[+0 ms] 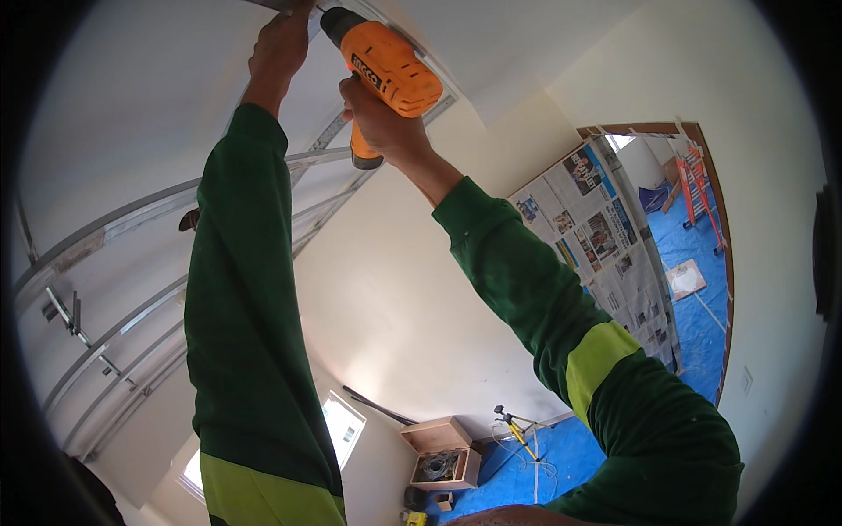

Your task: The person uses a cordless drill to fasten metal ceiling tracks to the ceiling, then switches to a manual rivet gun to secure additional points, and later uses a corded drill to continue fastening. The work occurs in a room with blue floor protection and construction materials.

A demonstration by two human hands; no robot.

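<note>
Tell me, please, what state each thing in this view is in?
Orange drill: gripped in right hand, nose raised to the ceiling.
Left hand: pressed against metal ceiling channel.
Door: open, covered with newspaper.
Wooden box: open, on blue floor sheet.

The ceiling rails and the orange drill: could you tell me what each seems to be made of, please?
The ceiling rails look like thin galvanised steel: dull silver-grey with a faint sheen and folded channel edges. The orange drill, gripped by the right hand, seems moulded plastic, smooth and slightly glossy, with a black nose that may be rubber or plastic. The left hand presses on a rail overhead.
</note>
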